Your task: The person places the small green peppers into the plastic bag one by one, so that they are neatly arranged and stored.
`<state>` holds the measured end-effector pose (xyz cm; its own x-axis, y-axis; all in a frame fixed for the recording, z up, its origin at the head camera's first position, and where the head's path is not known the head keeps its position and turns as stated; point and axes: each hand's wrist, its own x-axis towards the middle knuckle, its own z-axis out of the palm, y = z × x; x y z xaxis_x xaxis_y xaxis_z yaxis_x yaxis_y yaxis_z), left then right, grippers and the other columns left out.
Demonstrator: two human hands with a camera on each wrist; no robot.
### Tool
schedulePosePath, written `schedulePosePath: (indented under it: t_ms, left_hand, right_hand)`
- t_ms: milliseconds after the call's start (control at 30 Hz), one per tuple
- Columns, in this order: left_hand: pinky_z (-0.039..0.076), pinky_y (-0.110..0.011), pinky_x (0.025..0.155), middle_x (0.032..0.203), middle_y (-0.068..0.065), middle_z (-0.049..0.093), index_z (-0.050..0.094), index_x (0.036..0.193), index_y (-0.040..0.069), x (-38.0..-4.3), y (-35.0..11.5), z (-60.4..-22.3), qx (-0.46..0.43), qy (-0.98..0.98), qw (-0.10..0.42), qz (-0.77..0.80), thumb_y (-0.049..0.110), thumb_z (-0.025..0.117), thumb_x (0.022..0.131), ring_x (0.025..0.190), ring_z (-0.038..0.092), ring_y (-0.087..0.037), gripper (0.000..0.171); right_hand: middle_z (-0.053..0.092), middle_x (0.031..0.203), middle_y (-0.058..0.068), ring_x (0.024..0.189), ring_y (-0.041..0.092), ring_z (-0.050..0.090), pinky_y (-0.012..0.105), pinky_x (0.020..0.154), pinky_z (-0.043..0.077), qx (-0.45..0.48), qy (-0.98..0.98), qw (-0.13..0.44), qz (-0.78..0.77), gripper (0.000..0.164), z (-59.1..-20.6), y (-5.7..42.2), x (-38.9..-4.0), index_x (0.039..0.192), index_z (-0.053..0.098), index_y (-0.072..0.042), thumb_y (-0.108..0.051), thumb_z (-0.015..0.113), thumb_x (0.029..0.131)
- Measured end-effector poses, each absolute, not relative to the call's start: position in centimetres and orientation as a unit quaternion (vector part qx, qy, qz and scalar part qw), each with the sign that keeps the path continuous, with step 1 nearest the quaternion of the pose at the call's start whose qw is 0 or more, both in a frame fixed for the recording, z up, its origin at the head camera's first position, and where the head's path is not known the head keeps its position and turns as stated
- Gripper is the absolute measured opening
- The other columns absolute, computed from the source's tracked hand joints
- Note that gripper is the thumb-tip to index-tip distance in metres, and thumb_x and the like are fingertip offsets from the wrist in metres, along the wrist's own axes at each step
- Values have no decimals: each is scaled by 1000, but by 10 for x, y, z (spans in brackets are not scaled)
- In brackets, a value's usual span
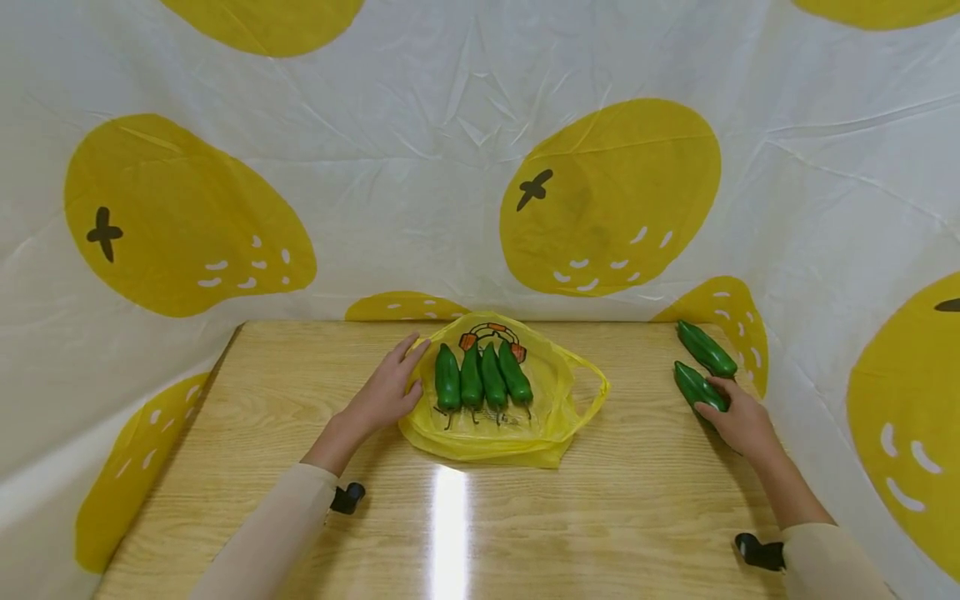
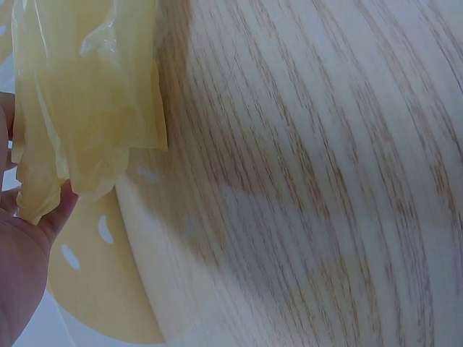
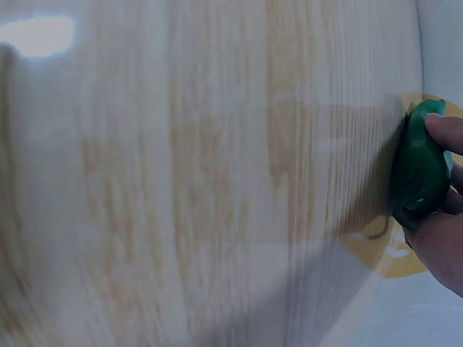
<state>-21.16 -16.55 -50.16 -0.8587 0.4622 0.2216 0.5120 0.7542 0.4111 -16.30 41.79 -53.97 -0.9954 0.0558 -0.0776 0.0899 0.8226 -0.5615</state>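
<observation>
A thin yellow plastic bag (image 1: pixel 555 429) lies spread on the wooden table, with a loop handle at its right. Several green peppers (image 1: pixel 447 379) lie side by side within its outline, stems toward me; whether they are on or inside the bag I cannot tell. My left hand (image 1: pixel 386 390) touches the bag's left edge, fingers fairly straight and thumb apart. In the left wrist view, film from the bag (image 2: pixel 90 94) hangs beside the thumb. At the right, my right hand (image 1: pixel 742 421) grips a green pepper (image 3: pixel 419 170) between thumb and fingers. Another green pepper (image 1: pixel 707 348) lies just behind it.
White cloth (image 1: pixel 420 208) printed with large yellow fruit surrounds the table (image 1: pixel 615 508) at the back and sides. Dark wrist-worn devices (image 1: pixel 348 498) show near both sleeves. A bright light reflection crosses the table's front part.
</observation>
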Motion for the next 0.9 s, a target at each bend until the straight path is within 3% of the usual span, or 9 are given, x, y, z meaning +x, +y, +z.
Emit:
schedulePosePath:
  t_ms: [900]
  left_hand:
    - [40,-60,115,167,-24,27,38,159,4,-210,-166,-503,-252,-936,51,-239,7,63,97,147,39,-46,67]
  right_hand:
    - [42,147,41,130,61,43,71,98,44,51,943,37,-327,73,-544,419,-164,155,33,9,-38,58,105]
